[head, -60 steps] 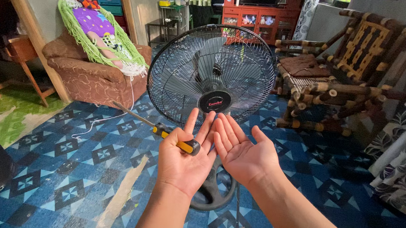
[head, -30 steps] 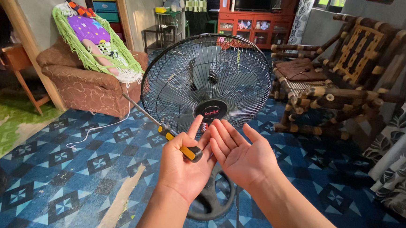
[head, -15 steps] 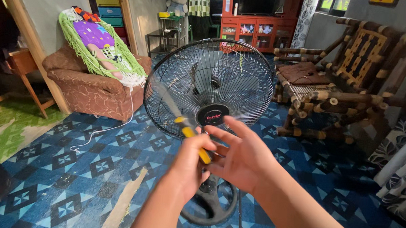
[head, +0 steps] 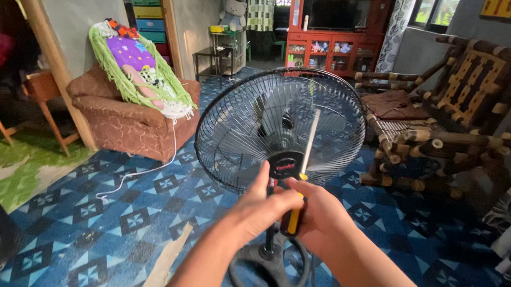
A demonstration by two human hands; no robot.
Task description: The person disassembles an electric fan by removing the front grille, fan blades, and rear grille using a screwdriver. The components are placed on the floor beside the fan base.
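Note:
A black stand fan (head: 251,122) with a round wire grille stands on the floor right in front of me. My left hand (head: 263,208) and my right hand (head: 317,215) are pressed together just below the grille's centre cap. Between them they grip the black and yellow handle of a long screwdriver (head: 305,158). Its metal shaft points straight up in front of the grille. The fan's round black base (head: 268,275) shows under my forearms.
A brown armchair (head: 129,124) draped with a green fringed cloth stands at the left. Bamboo chairs (head: 445,128) fill the right side. A white cord (head: 141,172) trails over the blue patterned floor. A red cabinet (head: 332,45) stands at the back.
My open palms have closed together around the screwdriver handle. The shaft has swung from pointing up-left to nearly upright. My hands have risen toward the grille's centre.

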